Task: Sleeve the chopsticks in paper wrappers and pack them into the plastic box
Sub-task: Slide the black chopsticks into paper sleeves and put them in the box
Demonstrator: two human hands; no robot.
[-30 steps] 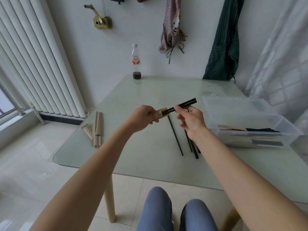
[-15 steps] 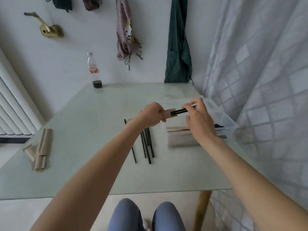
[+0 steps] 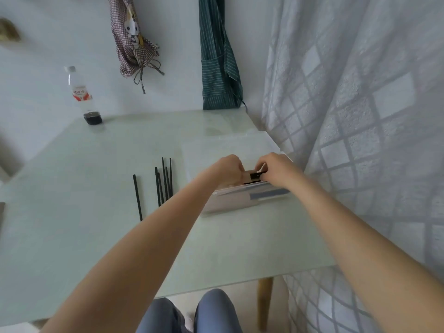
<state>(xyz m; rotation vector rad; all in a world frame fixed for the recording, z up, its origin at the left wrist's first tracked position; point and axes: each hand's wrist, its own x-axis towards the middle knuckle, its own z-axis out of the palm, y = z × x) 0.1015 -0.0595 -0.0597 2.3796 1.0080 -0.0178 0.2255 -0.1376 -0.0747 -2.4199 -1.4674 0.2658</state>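
A pale glass table (image 3: 72, 236) fills most of the view, with a patterned curtain (image 3: 360, 116) hanging along its 3 o'clock side. Toward 2 o'clock on the table sits the clear plastic box (image 3: 240, 203), and through its near wall some paper-sleeved chopsticks (image 3: 269, 195) show, lying flat with a dark end visible; how many cannot be told. Both hands are over the box. The left hand (image 3: 228, 170) is clenched around a tan wrapper (image 3: 247, 177), and the right hand (image 3: 276, 169) pinches the black chopsticks (image 3: 255, 176) that stick out of the wrapper's open end, only a short dark length showing between the two hands. At 10 o'clock from the box, loose black sticks (image 3: 164, 181) lie on the glass pointing roughly toward 12, a bunch close together and one apart on the 9 o'clock side. At the far edge, near 11 o'clock, a bottle (image 3: 81, 97) stands upright with a little dark liquid at its bottom. On the wall behind hang a green striped apron (image 3: 216, 68) and a checked cloth (image 3: 132, 44).
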